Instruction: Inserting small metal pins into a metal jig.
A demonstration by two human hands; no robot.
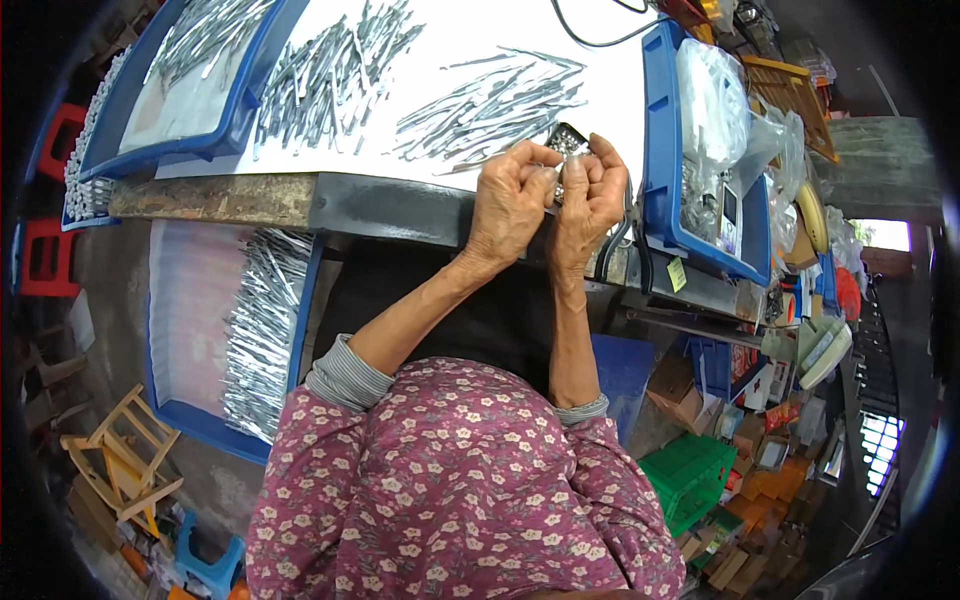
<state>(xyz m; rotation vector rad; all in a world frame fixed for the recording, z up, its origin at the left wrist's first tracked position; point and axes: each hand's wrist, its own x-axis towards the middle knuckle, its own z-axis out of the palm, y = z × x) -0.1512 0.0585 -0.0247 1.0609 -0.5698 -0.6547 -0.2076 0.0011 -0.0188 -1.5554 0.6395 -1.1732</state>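
Observation:
My two hands meet at the table's near edge. My left hand (pixel 512 203) is closed in a pinch, its thumb and forefinger close to the right hand's fingertips. My right hand (pixel 588 203) is also closed, thumb raised against bent fingers. What either holds is too small to make out. Between and behind them sits a small dark box (pixel 566 138) of small shiny pieces, partly hidden by my fingers. Just beyond lies a loose pile of thin silvery-grey strips (pixel 490 105) on the white table surface (pixel 460 30). A second strip pile (pixel 335 80) lies further left.
A blue tray (pixel 215 140) holding strips stands at the far left. Another blue tray (pixel 655 130), with plastic bags (pixel 712 90), is on the right. Below the table at left is a large blue-rimmed bin (pixel 195 330) with strips. A green crate (pixel 690 475) stands low at right.

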